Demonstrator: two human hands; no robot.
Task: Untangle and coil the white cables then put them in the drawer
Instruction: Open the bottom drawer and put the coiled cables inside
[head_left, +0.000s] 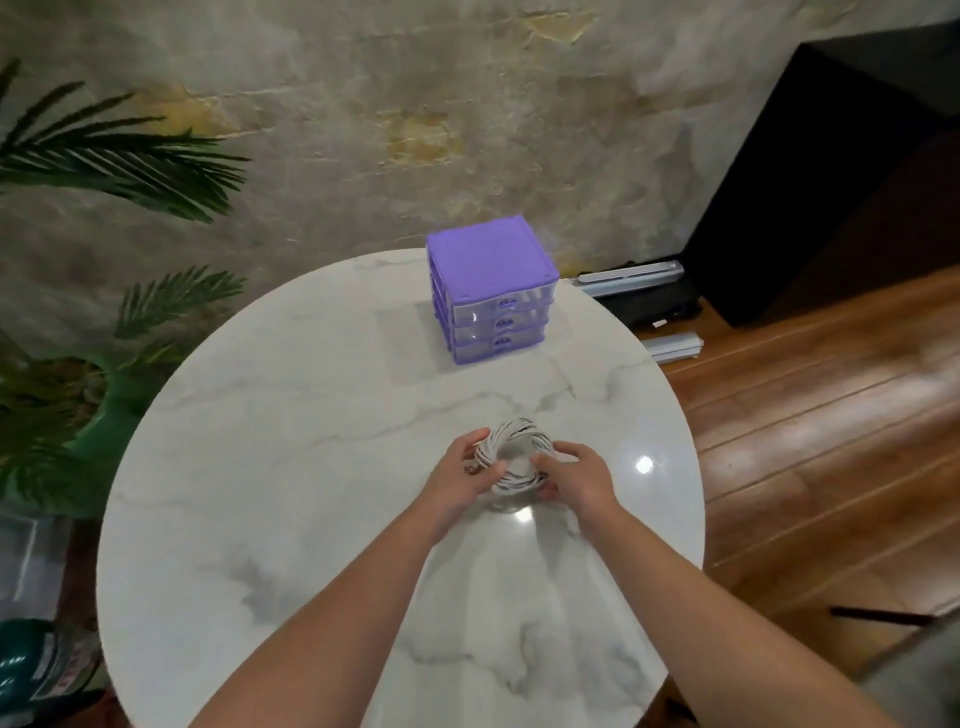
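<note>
Single head-worn wide-angle view, looking forward and steeply down from above onto round marble table (291, 467); both forearms enter from bottom edge. Table near, fills centre; wall (363, 104) behind, wood floor (831, 415) at right. Edges bend.

White cables (511, 452), purple drawer unit (491, 288), seemingly marbled table (291, 467)

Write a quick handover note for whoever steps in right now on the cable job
Left hand: closed on the left side of the white cable coil.
Right hand: closed on its right side.
The coil is held just above the marble table, near its middle.
Purple drawer unit stands at the far edge, all three drawers shut.
Done: cables look coiled.
Left: open a drawer, put the coil in.
</note>
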